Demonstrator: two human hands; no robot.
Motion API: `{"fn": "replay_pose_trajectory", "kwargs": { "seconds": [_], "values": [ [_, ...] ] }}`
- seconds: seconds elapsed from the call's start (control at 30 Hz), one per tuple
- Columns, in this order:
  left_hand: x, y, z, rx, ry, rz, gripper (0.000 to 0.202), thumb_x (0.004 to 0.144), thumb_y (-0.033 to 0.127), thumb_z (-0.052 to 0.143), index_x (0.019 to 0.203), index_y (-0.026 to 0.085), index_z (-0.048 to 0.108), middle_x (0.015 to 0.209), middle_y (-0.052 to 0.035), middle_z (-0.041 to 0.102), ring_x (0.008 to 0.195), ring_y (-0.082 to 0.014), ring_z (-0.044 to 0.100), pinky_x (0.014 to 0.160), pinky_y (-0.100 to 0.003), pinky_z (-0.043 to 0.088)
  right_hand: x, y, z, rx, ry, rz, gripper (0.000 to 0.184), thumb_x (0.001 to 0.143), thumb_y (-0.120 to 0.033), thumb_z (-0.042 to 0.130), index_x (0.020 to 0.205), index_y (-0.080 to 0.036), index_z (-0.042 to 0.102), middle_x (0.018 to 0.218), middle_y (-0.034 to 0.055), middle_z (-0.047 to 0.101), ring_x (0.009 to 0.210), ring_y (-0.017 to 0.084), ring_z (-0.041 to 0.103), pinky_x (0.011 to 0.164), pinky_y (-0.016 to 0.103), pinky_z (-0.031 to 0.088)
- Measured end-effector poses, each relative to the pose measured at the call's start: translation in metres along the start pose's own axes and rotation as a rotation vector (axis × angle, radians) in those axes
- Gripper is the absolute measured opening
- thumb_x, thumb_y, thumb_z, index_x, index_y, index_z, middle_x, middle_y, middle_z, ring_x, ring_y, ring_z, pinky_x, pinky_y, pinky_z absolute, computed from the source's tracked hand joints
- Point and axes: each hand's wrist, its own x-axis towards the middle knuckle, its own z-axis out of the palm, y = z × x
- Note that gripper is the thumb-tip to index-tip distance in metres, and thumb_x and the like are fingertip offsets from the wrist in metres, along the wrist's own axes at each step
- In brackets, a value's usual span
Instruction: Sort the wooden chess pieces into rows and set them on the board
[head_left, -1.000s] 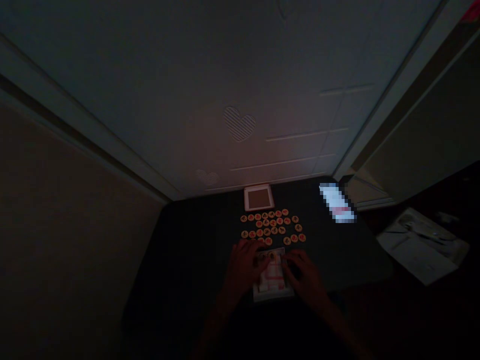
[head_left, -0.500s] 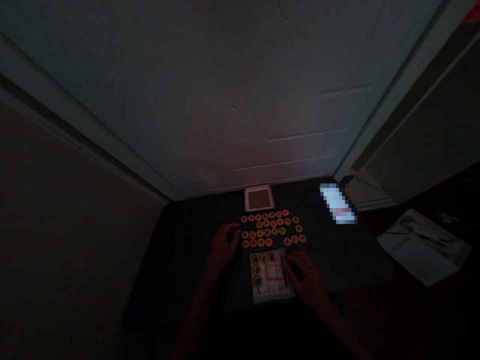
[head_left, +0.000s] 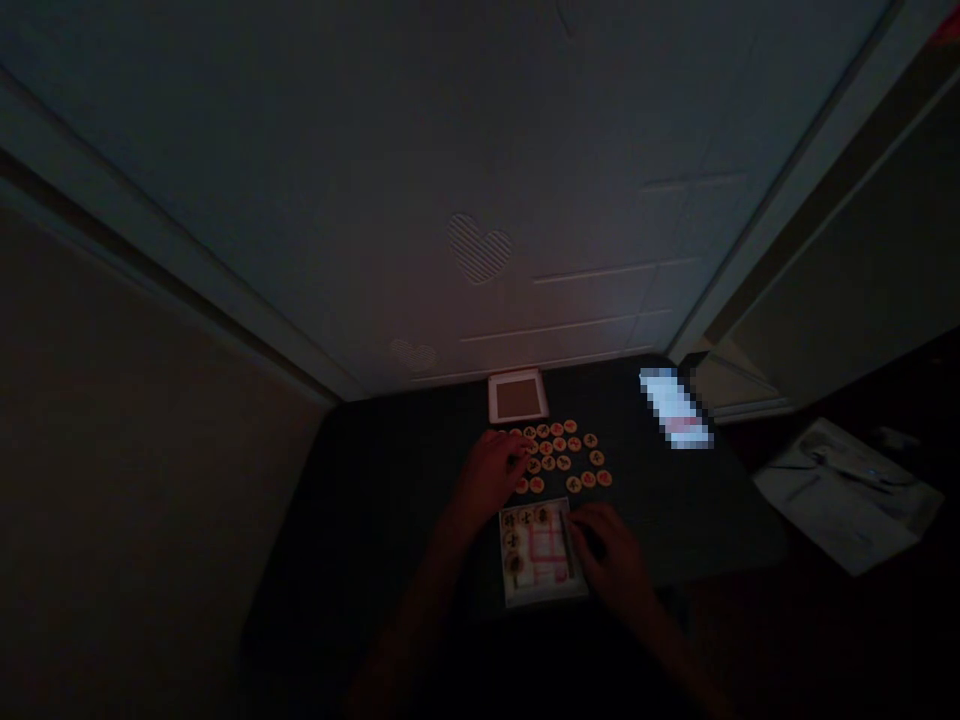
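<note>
The scene is very dark. Several round orange game pieces (head_left: pixel 562 455) lie in rows on a dark table (head_left: pixel 375 500). My left hand (head_left: pixel 491 475) rests over the left end of those rows, fingers curled on the pieces; what it holds I cannot make out. A small white box (head_left: pixel 541 550) with a red grid and a few pieces along its left and top edges lies near me. My right hand (head_left: pixel 611 550) rests at the box's right edge, fingers bent against it.
A square white lid or tray (head_left: pixel 517 396) lies beyond the pieces by the wall. A blurred white object (head_left: pixel 675 408) sits at the table's far right corner. Pale papers or bags (head_left: pixel 847 495) lie to the right, off the table.
My left hand left the box, swung out to the left of the piece rows, then came in over their left end. My right hand stayed at the box.
</note>
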Motion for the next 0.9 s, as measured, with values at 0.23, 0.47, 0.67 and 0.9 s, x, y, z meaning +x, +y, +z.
{"fn": "replay_pose_trajectory", "kwargs": {
  "seconds": [0.23,0.47,0.67,0.9],
  "values": [
    [0.008,0.019,0.013,0.082,-0.106,0.125,0.015,0.09,0.023,0.068,0.105,0.024,0.069,0.103,-0.0049,0.073,0.104,-0.0259,0.061,0.097,-0.044,0.046,0.001,-0.001,0.0,0.006,0.017,0.002,0.018,0.097,-0.025,0.055,0.107,-0.023,0.07,0.101,0.0086,0.07,0.093,0.022,0.07,0.084,0.033,0.059],
    [0.007,0.021,0.02,0.08,-0.139,0.134,0.01,0.083,0.019,0.074,0.092,0.025,0.072,0.101,-0.0048,0.072,0.105,-0.0265,0.061,0.105,-0.048,0.042,0.0,-0.001,0.0,0.022,-0.004,0.014,0.018,0.098,-0.025,0.054,0.107,-0.023,0.069,0.102,0.0087,0.07,0.094,0.022,0.069,0.084,0.033,0.059],
    [0.007,0.024,0.025,0.114,-0.157,0.106,0.008,0.083,0.02,0.075,0.089,0.024,0.071,0.102,-0.005,0.072,0.108,-0.0279,0.06,0.104,-0.049,0.043,0.001,-0.002,0.0,0.042,0.001,0.013,0.018,0.098,-0.025,0.054,0.108,-0.023,0.069,0.103,0.0088,0.069,0.094,0.021,0.069,0.084,0.032,0.058],
    [0.009,0.029,0.025,0.117,-0.13,0.081,0.009,0.081,0.018,0.074,0.085,0.024,0.069,0.094,-0.005,0.072,0.101,-0.0272,0.061,0.103,-0.049,0.043,0.001,-0.002,0.0,0.039,0.032,0.009,0.019,0.098,-0.027,0.055,0.107,-0.023,0.071,0.1,0.0085,0.07,0.092,0.021,0.07,0.082,0.033,0.059]
  ]
}}
